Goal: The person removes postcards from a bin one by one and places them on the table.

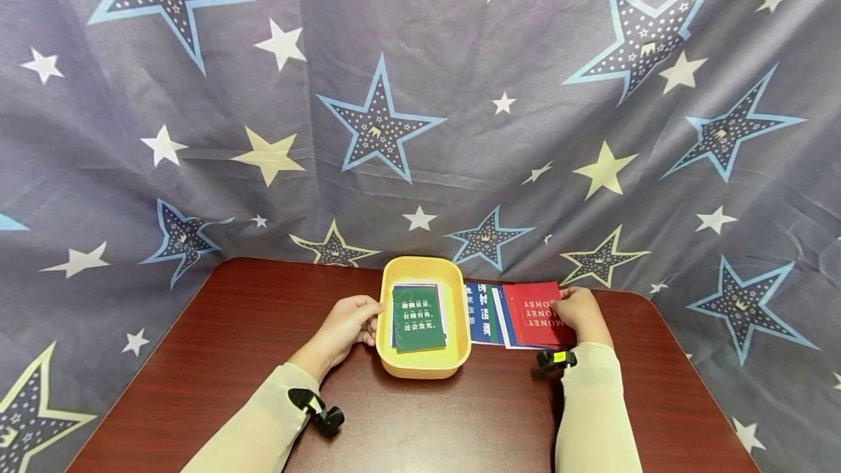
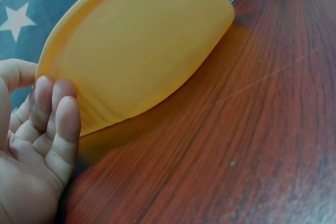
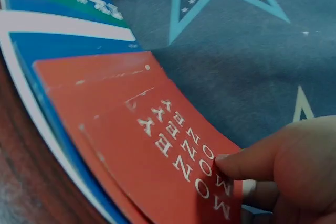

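Observation:
A yellow plastic tray [image 1: 423,368] sits on the table with a green card [image 1: 420,334] on top of other cards inside it. My left hand [image 1: 344,331] holds the tray's left rim, its fingers against the outer wall in the left wrist view. To the right of the tray lies a row of overlapping cards. Red cards [image 3: 173,145] printed with "MONEY" cover its right end. At their right edge my right hand [image 1: 581,314] pinches the top red card, thumb on its face and fingers at the edge. Blue cards [image 1: 482,312] show between the red ones and the tray.
The brown wooden table [image 1: 420,429] backs onto a grey curtain [image 1: 420,130] patterned with stars. The row of cards begins right beside the tray's right wall. A small black camera is strapped to each wrist over the pale sleeves [image 1: 594,407].

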Tool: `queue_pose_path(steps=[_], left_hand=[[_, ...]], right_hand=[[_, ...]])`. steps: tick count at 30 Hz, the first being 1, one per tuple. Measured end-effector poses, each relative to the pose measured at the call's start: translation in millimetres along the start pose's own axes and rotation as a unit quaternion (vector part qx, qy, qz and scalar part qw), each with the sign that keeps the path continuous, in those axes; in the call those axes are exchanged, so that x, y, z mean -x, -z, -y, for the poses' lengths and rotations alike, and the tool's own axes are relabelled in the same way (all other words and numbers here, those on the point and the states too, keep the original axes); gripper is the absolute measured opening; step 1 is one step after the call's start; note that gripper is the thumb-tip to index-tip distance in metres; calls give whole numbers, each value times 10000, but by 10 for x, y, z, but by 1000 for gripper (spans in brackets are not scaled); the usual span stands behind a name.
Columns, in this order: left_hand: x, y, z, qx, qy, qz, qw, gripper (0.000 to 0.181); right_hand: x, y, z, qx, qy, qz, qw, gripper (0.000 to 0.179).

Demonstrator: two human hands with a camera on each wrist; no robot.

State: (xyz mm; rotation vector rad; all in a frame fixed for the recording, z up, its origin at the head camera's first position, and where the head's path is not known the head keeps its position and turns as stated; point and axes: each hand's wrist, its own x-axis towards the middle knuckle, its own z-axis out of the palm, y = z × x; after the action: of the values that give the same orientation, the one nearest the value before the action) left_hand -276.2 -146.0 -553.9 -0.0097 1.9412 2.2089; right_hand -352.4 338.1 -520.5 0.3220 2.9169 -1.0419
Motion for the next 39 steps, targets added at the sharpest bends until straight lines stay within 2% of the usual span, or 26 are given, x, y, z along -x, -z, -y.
queue_pose_path(steps=[5,8,12,14,16,21,27,32,39], left_hand=[[-1,1,6,8,-10,11,10000,15],[-2,-1,1,-1,-13,13,10000,15],[0,0,-8,7,-11,22,10000,14],[0,0,-8,10,-17,27,10000,15],[0,1,-8,14,-25,32,10000,15],[1,3,-2,19,-10,42,10000,15],[-9,1,3,47,-4,25,10000,15],[-12,3,0,41,2,33,10000,15],[-10,0,6,-20,34,6,10000,14]], right_hand=[[-492,-196,-492,646,39,-51,9979,25],[-503,-219,-512,874,-161,-65,9960,25],[-171,-97,-193,879,-549,-97,9946,25],[-58,-36,-84,780,-605,-18,9951,25],[-65,-30,-97,715,-547,-60,9959,23],[14,52,-6,559,-227,-261,9978,24],[214,128,329,189,279,-501,9982,22],[294,112,607,-52,689,-440,9966,27],[407,76,895,-283,1079,-323,9932,22]])
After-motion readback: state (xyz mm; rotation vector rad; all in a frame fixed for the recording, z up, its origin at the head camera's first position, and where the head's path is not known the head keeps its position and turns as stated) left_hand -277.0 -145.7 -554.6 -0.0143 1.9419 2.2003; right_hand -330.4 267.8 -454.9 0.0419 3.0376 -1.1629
